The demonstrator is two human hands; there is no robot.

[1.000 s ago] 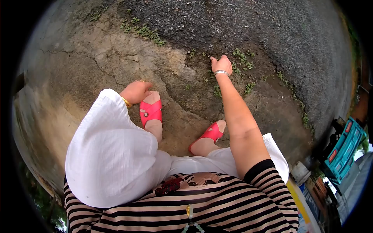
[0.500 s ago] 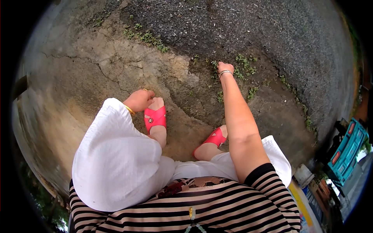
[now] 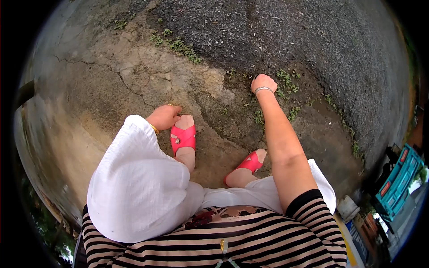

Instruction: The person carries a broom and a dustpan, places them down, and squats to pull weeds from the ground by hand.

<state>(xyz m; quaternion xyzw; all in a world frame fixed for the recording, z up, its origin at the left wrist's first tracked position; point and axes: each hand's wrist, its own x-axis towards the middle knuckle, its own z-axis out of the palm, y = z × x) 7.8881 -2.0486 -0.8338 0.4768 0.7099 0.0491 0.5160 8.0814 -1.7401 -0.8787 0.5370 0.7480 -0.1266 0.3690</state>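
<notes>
My right hand point(image 3: 264, 83) is closed in a fist, back of the hand up, low over damp soil beside a patch of small green weeds point(image 3: 286, 82). Whatever its fingers hold is hidden beneath the fist. A silver bangle point(image 3: 263, 90) circles that wrist. My left hand point(image 3: 164, 117), with a ring and a gold bangle point(image 3: 154, 128), hangs by the toes of my left foot. Its fingers curl downward, and their tips and anything in them are out of sight. I wear pink sandals point(image 3: 183, 137) and white trousers point(image 3: 138, 187).
Cracked concrete point(image 3: 103, 94) spreads to the left, and dark gravelly asphalt point(image 3: 268, 35) lies ahead. More weeds grow along the seam point(image 3: 181, 47). At far right stand a teal truck tailgate point(image 3: 399, 181) and a whitish bucket point(image 3: 347, 208).
My view has shifted slightly, so the ground sits lower and further right. The right hand has turned from a pinch beside a small weed to a fist. My left hand remains by the foot.
</notes>
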